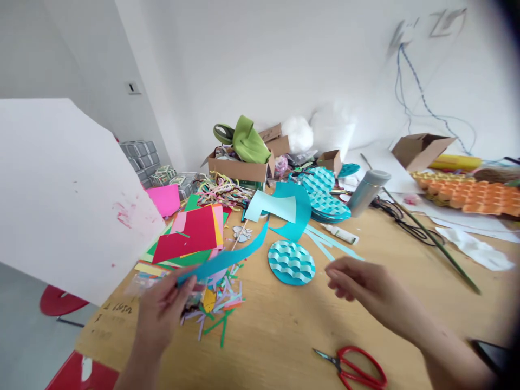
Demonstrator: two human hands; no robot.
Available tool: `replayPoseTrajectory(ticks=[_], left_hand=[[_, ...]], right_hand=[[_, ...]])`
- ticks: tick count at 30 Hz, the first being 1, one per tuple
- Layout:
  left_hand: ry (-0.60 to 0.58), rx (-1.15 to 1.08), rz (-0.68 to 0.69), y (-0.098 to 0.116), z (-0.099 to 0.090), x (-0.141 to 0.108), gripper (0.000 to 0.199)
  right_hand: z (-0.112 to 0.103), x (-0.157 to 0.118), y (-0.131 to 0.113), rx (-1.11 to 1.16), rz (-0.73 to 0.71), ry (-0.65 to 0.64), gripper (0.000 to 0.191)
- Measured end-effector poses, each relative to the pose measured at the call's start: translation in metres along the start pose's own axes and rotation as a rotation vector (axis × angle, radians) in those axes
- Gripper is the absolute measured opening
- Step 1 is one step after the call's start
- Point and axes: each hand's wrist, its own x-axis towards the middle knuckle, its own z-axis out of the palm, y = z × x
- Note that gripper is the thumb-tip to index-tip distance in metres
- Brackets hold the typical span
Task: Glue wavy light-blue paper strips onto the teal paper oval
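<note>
My left hand [162,303] is closed on one end of a long curved blue paper strip [231,261], which rises to the right above the table. My right hand [359,279] hovers over the table with its fingers curled in, and I see nothing in them. Between my hands lies a blue paper disc [291,262] covered with wavy light-blue strips. Behind it are a curved blue paper piece [298,203] and a pale-blue paper offcut [276,206]. Flat light-blue paper strips [325,244] lie near my right fingertips. Red-handled scissors [353,365] rest close to the front.
Coloured paper sheets [190,238] and scattered paper scraps [223,303] lie at left, beside a large white board [73,200]. More blue wavy discs [325,197], a glue bottle [340,234], a grey tumbler [368,192], a green stick [434,244] and an orange egg tray [475,195] stand further back.
</note>
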Motion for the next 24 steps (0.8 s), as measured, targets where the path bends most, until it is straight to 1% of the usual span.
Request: replayPoseTrajectory(ticks=[1,2,3,4,6,8,10,13,15,17,21,24], left_hand=[[-0.076,0.118,0.101,-0.002,-0.001,-0.014,0.029],[-0.184,0.225,0.221,-0.005,-0.002,-0.028,0.03],[-0.284,0.322,0.37,-0.009,0.0,-0.041,0.033],[-0.355,0.388,0.502,-0.014,0.002,-0.053,0.038],[-0.475,0.432,0.684,-0.026,0.01,-0.072,0.047],[-0.592,0.436,0.783,-0.036,0.018,-0.087,0.055],[-0.652,0.437,0.781,-0.042,0.024,-0.096,0.057],[-0.66,0.455,0.686,-0.042,0.027,-0.102,0.052],[-0.665,0.5,0.636,-0.04,0.025,-0.103,0.05],[-0.686,0.543,0.603,-0.039,0.023,-0.102,0.049],[-0.78,0.538,0.5,-0.045,0.019,-0.099,0.043],[-0.809,0.464,0.429,-0.051,0.019,-0.095,0.039]], right_hand=[[-0.003,-0.015,0.013,-0.02,0.046,0.025,0.047],[-0.004,-0.03,0.026,-0.036,0.078,0.049,0.049],[-0.004,-0.044,0.037,-0.051,0.113,0.074,0.05],[-0.002,-0.057,0.045,-0.064,0.142,0.099,0.051],[0.006,-0.079,0.057,-0.091,0.172,0.066,0.05],[0.018,-0.095,0.063,-0.116,0.174,0.016,0.045],[0.032,-0.105,0.069,-0.159,0.141,0.003,0.039],[0.052,-0.112,0.08,-0.294,-0.008,0.043,0.028],[0.062,-0.115,0.089,-0.385,-0.113,0.09,0.027],[0.07,-0.118,0.096,-0.442,-0.169,0.138,0.027],[0.075,-0.129,0.111,-0.495,-0.185,0.169,0.028],[0.067,-0.14,0.127,-0.54,-0.139,0.203,0.029]])
